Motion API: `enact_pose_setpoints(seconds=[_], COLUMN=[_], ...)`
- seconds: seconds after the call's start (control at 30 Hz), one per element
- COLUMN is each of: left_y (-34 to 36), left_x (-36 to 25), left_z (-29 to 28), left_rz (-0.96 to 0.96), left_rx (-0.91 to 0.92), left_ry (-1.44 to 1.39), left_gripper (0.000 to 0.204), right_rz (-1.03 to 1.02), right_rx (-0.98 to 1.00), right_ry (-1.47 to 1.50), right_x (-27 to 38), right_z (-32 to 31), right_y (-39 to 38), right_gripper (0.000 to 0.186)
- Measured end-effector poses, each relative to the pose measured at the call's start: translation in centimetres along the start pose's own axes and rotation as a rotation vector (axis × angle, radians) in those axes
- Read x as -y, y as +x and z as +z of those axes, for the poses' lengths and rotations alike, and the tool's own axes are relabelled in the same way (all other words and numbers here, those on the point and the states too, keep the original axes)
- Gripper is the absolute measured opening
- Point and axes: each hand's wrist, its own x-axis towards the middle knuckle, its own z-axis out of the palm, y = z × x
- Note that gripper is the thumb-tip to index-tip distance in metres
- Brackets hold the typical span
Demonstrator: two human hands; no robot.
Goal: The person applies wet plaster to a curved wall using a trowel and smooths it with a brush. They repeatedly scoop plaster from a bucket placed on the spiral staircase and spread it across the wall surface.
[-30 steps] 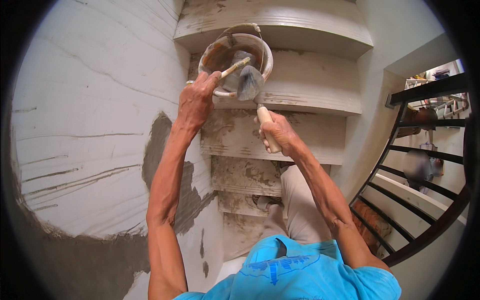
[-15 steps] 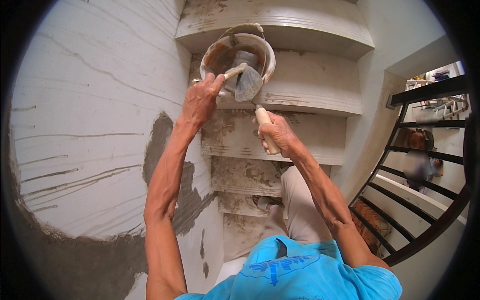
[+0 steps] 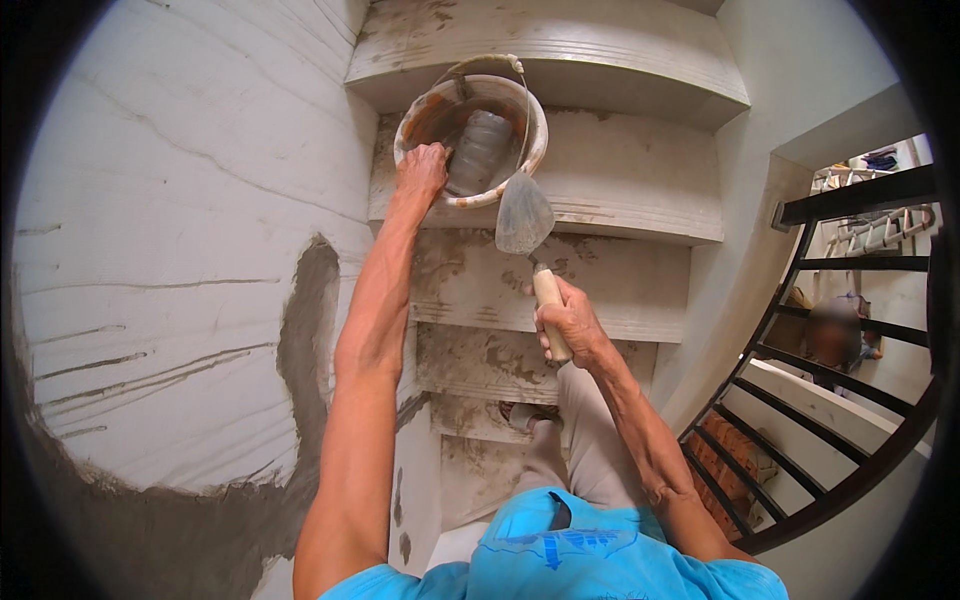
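Note:
In my right hand (image 3: pixel 568 322) is a pointed trowel by its wooden handle (image 3: pixel 550 300). Its grey-smeared blade (image 3: pixel 524 214) points up and away, just in front of the bucket's near rim. My left hand (image 3: pixel 422 172) has its fingers curled at the left rim of the bucket (image 3: pixel 540 150). What those fingers hold is hidden behind the hand. Inside the bucket, whose inner wall is stained orange and grey, lies a grey rounded lump (image 3: pixel 480 150) that looks like wet mortar. The bucket's wire handle (image 3: pixel 524 85) stands raised over the far side.
The bucket rests on a stained stair tread (image 3: pixel 630 175) beside the left wall (image 3: pixel 170 220), which has drip marks and dark grey patches (image 3: pixel 305 330). A black railing (image 3: pixel 800 430) runs down the right. Beyond it, below, a person (image 3: pixel 835 335) and some bricks (image 3: pixel 735 460) show.
The trowel has come back from over the bucket toward me. My left hand has dropped to the bucket's left rim, and the light-handled tool it held across the opening no longer shows.

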Motion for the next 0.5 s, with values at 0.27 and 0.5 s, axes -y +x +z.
enact_pose_setpoints(seconds=[0.27, 0.5], left_y=[2.9, 0.4], left_x=[1.3, 1.4], left_z=[-1.2, -3.6], left_rz=[-0.163, -0.133], left_rx=[0.050, -0.106], left_ry=[-0.110, -0.060], left_gripper=[0.018, 0.017], right_rz=[-0.168, -0.034], right_rx=[-0.014, 0.065], right_ry=[-0.166, 0.013], right_x=[0.8, 2.7], right_z=[-1.5, -1.2], right_y=[0.5, 1.3], right_gripper=[0.053, 0.055])
